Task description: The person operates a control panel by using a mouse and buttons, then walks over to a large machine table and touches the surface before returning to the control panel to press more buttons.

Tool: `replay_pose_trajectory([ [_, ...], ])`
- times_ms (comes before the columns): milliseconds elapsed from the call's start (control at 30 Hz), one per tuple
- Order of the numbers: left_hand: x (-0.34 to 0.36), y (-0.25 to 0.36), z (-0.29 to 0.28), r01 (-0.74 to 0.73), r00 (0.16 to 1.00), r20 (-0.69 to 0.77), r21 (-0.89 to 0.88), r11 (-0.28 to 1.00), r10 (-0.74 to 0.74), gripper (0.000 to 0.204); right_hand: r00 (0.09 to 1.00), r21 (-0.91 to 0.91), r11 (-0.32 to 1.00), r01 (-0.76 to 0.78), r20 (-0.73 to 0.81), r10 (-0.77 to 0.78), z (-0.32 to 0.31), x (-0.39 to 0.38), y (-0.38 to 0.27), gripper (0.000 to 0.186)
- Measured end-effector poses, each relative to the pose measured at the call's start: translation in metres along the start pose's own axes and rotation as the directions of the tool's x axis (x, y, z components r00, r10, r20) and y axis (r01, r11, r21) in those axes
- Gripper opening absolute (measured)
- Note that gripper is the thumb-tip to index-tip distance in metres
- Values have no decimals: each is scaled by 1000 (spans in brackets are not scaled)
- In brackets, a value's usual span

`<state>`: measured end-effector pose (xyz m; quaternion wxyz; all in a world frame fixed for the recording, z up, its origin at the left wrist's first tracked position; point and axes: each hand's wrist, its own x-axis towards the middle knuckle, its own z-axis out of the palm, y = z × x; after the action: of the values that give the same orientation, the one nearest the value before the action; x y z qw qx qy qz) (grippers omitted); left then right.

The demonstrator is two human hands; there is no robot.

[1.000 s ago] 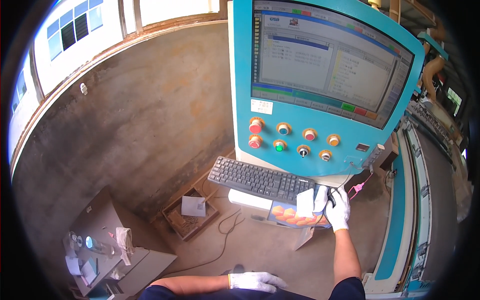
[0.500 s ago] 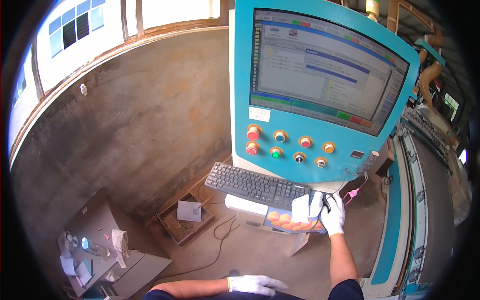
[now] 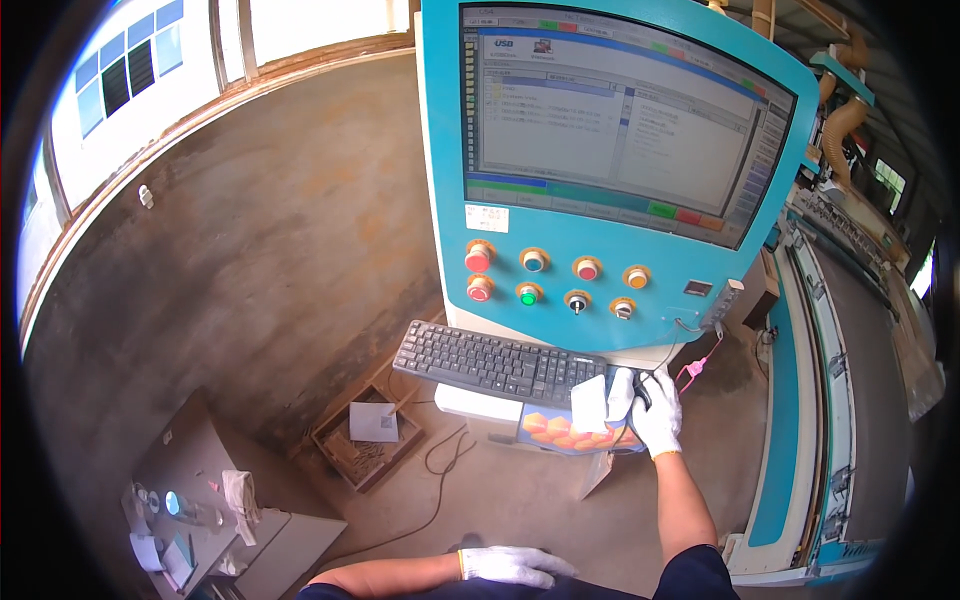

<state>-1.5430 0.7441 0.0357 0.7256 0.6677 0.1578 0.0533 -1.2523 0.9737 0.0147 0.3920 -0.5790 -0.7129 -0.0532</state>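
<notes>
My right hand, in a white glove, rests over a computer mouse on an orange-patterned pad, just right of a black keyboard. A small white paper lies beside the hand. My left hand, also gloved, stays low against my body with loosely curled fingers and nothing in it. Above stands a teal control panel with a screen showing a file list and two rows of round push buttons.
A wooden box with a white sheet inside sits on the dusty floor at left, with a dark cable running past it. A grey cabinet with small items stands lower left. A long machine bed runs along the right.
The view has shifted closer to the panel and tilted up. My right hand stays on the mouse; my left hand has barely moved.
</notes>
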Motion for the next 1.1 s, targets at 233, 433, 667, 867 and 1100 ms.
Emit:
replay_pose_trajectory([
  [233, 2, 2, 3, 69, 994, -70, -120, 990, -78, 46, 999, -13, 1000, -20, 31, 20, 1, 0, 4, 42],
  [433, 2, 4, 2, 42, 989, -135, -154, 987, -63, 41, 1000, -23, 1000, -1, 18, 1, 4, -3, 5, 41],
  [667, 1, 4, 1, 57, 987, -137, -189, 980, -84, 41, 1000, -21, 1000, 10, 12, -10, 4, -1, 4, 39],
  [867, 4, -2, 0, 58, 990, -115, -172, 983, -79, 42, 999, -6, 1000, -25, 27, 25, 2, 0, 3, 40],
  [1100, -22, 96, -43, 138, 895, -370, 760, 635, 248, 46, 999, -11, 1000, -24, 26, 25, 1, -2, 2, 40],
])
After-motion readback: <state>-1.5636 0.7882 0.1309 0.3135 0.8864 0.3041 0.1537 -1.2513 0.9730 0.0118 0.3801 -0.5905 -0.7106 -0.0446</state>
